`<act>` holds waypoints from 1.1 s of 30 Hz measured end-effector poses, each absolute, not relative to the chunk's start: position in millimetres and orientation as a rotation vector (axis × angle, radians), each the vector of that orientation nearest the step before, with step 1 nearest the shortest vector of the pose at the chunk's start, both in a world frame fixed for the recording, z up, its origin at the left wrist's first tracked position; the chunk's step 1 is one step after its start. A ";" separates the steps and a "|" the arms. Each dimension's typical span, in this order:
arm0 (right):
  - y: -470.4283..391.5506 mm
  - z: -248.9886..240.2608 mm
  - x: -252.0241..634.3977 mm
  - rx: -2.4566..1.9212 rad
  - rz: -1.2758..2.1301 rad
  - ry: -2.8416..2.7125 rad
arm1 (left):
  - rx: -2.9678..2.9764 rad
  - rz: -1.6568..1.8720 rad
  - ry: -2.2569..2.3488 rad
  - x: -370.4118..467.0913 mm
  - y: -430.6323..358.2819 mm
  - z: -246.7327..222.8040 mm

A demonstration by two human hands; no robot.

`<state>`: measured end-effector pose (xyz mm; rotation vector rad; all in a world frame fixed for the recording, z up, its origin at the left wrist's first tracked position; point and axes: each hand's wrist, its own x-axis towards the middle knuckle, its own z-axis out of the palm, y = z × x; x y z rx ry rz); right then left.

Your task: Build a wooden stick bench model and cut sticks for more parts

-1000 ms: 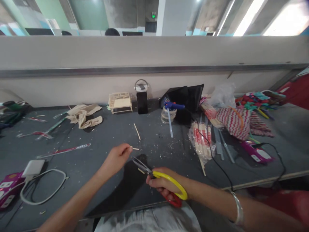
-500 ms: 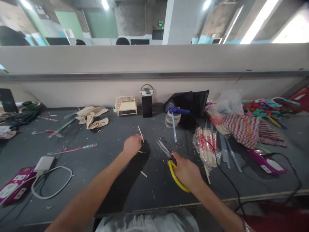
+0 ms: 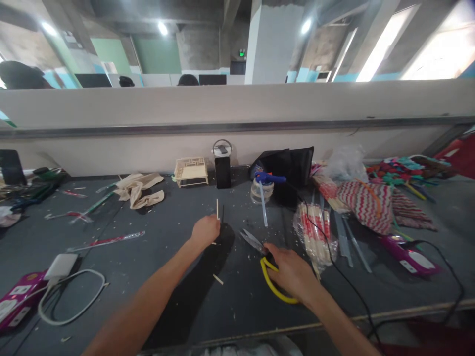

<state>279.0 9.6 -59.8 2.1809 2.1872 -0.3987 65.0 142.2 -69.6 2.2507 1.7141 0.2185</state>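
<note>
Between the fingers of my left hand (image 3: 206,231) a thin wooden stick (image 3: 217,208) stands nearly upright, its top end free. My right hand (image 3: 293,272) grips a pair of scissors with yellow handles (image 3: 273,283); their metal blades point up and left, toward the left hand but apart from the stick. A short cut piece of wood (image 3: 218,279) lies on the dark table below my left hand, and another bit shows partly beside that hand. Farther back is a small wooden model bed (image 3: 191,171).
A blue glue gun (image 3: 270,178) rests on a clear jar, right of a phone (image 3: 223,173). Bagged sticks (image 3: 316,230) and clear glue sticks (image 3: 343,237) lie at right. A beige cloth (image 3: 139,190) is at left. Purple power strips (image 3: 411,257) and cables flank both sides.
The stick in my left hand has turned from a leftward lean to nearly upright. The scissors stay in my right hand. The view has tilted up slightly.
</note>
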 end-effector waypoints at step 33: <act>29.3 -44.9 207.0 2.502 -2.615 1.982 | 0.711 0.634 0.889 50.4 25.5 -46.2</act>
